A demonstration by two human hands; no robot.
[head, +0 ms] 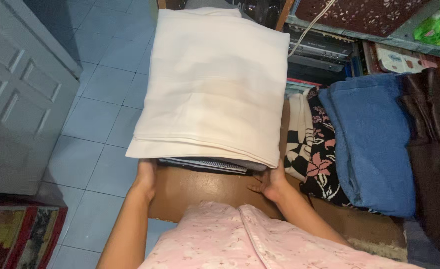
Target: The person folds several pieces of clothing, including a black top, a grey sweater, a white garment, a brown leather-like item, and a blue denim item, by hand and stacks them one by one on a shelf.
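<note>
Both hands were under the near edge of a stack of folded cloth on the wooden bench (195,192). Left hand (145,175) gripped the stack's left near corner, fingers hidden beneath. Right hand (269,184) gripped its right near corner, thumb out on the bench. Cream folded sheet (215,79) topped the stack, dark striped fabric (205,164) under it. Right of the stack: floral cloth (319,149), then blue towel (374,144).

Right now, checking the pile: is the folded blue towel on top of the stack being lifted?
No, a folded cream cloth tops it; the folded blue towel lies apart.
</note>
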